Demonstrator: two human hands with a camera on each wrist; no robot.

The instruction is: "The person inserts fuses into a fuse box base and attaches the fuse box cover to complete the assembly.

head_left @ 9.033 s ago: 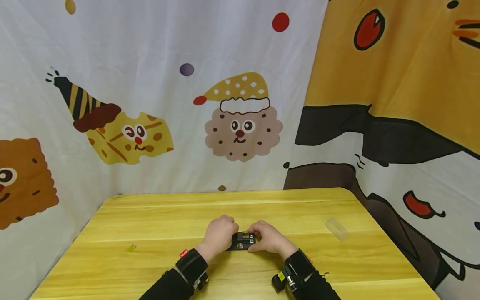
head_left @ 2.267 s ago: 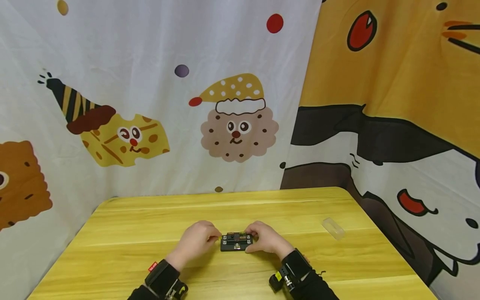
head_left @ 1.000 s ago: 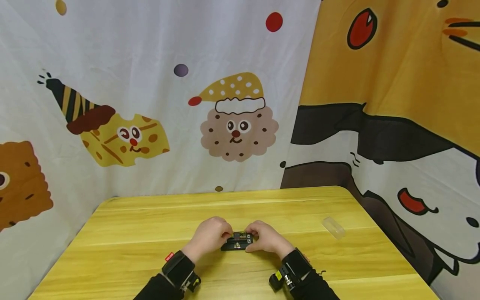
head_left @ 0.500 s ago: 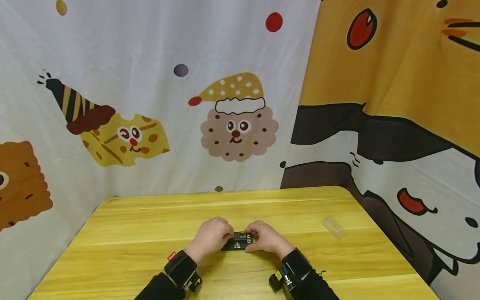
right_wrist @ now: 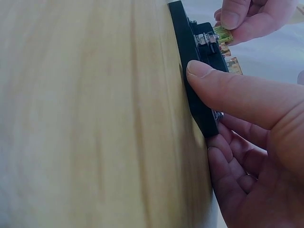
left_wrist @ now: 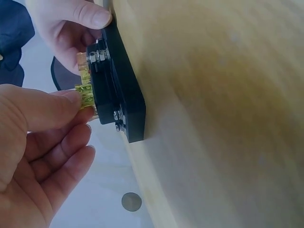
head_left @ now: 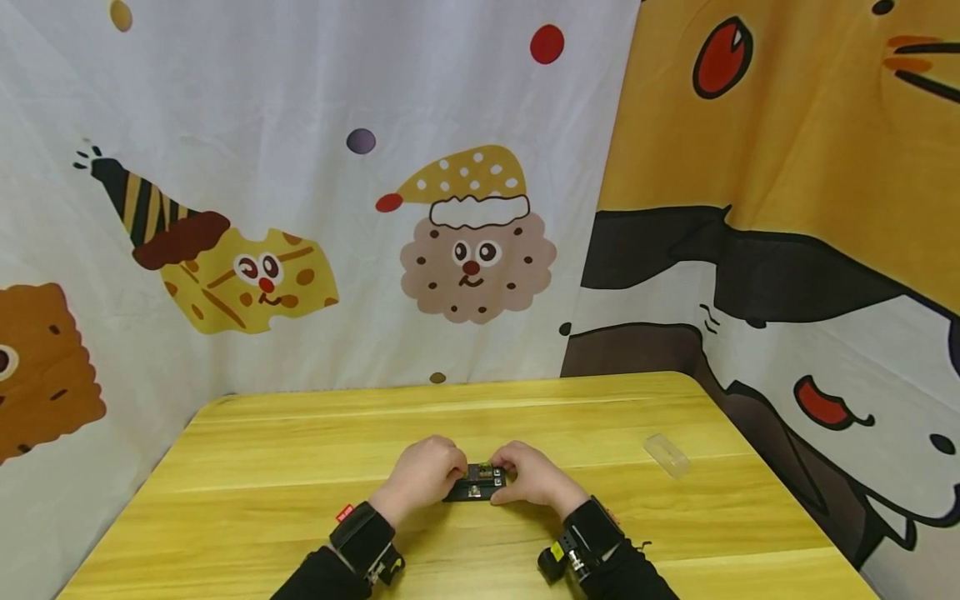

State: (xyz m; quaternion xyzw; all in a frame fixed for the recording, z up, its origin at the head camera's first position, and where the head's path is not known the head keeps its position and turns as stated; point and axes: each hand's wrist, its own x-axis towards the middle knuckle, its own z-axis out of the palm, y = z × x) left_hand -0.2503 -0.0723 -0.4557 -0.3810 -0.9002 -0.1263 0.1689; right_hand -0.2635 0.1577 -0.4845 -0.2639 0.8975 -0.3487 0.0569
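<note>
A black fuse block (head_left: 474,493) with metal terminal screws lies on the table between both hands. My left hand (head_left: 423,472) is over the block's left part. In the left wrist view, its thumb and fingertip pinch a see-through yellow-green blade fuse (left_wrist: 85,96) right at the top of the block. Orange-amber fuses (right_wrist: 232,65) stand in the block beside it. My right hand (head_left: 538,477) grips the block's right end, thumb on the near side and fingers around the far side. Part of the block's left end is hidden by my left hand in the head view.
A clear plastic cover (head_left: 666,456) lies on the wooden table (head_left: 315,442) to the right, beyond my right hand. Behind the table's far edge hangs a cartoon-printed curtain (head_left: 300,108).
The yellow-green fuse lay on the table at left at first. My left hand took it, came in from the left and brought it onto the block. My right hand keeps its hold.
</note>
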